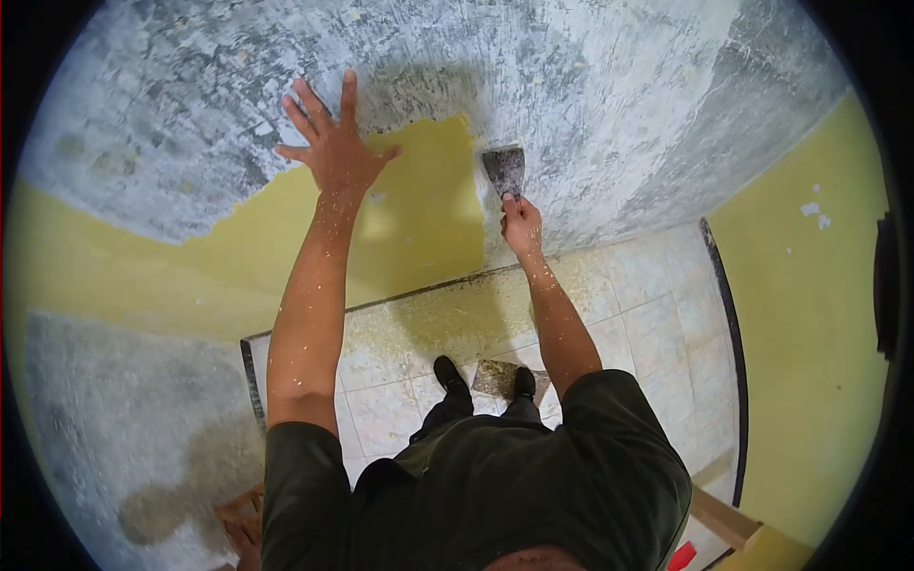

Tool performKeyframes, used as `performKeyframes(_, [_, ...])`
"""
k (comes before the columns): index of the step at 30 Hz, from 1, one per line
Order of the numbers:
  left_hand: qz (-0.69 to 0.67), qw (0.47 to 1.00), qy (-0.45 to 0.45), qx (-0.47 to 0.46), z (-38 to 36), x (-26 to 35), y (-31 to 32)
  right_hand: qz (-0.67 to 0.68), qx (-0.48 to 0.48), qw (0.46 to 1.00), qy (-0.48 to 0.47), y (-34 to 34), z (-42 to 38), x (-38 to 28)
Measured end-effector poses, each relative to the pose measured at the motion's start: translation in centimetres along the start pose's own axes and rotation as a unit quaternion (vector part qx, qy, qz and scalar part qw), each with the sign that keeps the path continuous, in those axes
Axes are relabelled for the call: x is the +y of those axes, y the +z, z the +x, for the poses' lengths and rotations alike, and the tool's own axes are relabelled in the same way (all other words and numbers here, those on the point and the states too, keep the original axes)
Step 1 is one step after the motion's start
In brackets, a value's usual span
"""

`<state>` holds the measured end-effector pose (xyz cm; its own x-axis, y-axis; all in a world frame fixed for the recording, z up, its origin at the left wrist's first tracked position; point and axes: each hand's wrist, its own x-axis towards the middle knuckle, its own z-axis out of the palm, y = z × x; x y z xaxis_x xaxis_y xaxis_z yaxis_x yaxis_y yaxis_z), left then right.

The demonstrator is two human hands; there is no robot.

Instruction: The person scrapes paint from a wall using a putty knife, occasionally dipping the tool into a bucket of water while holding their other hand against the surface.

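The wall (619,86) was patchy grey, with a ragged-edged area of yellow paint (428,195) low down, above a pale tiled floor (647,328). Your right hand (521,228) had its fingers closed round the scraper (506,167), just beside the paint's right edge; whether the blade touched could not be told. Your left hand (341,160) was spread wide over the paint's upper edge. A low blade angle and short strokes seemed best, clear of those fingers. Rightward, there was open room as far as the yellow side wall (800,247).
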<state>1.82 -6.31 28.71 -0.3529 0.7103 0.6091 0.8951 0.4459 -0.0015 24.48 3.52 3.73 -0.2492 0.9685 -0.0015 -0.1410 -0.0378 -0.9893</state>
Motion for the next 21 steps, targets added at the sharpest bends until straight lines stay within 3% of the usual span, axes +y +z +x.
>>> performKeyframes(2, [0.039,0.999,0.014,-0.022,0.9,-1.6,2.5,-0.026,0.043,0.999,-0.008,1.1,0.2,1.3])
performKeyframes(4, [0.029,0.999,0.008,-0.013,0.8,-2.4,4.3,0.033,0.066,0.995,0.067,1.8,0.2,1.6])
performKeyframes(8, [0.005,1.0,0.027,0.005,0.8,-3.0,4.9,0.016,0.086,0.994,0.068,2.7,-0.1,-0.1])
performKeyframes(11, [0.016,0.999,0.031,0.009,0.8,-3.2,5.4,0.011,0.079,0.995,0.061,3.6,0.5,-2.3])
performKeyframes(13, [0.009,0.999,0.038,0.017,0.6,-3.4,5.6,0.0,0.056,0.998,-0.003,4.7,1.5,-3.7])
performKeyframes(18, [0.012,0.999,0.036,0.023,0.8,-3.5,5.5,0.007,0.054,0.998,0.034,3.4,0.6,0.1])
performKeyframes(20, [0.012,0.999,0.044,0.017,0.6,-3.5,5.5,0.009,0.045,0.998,0.045,3.7,0.8,-1.6])
performKeyframes(21, [0.016,0.999,0.04,0.012,0.4,-3.5,5.4,-0.014,0.022,1.0,-0.001,3.9,1.8,-3.1])
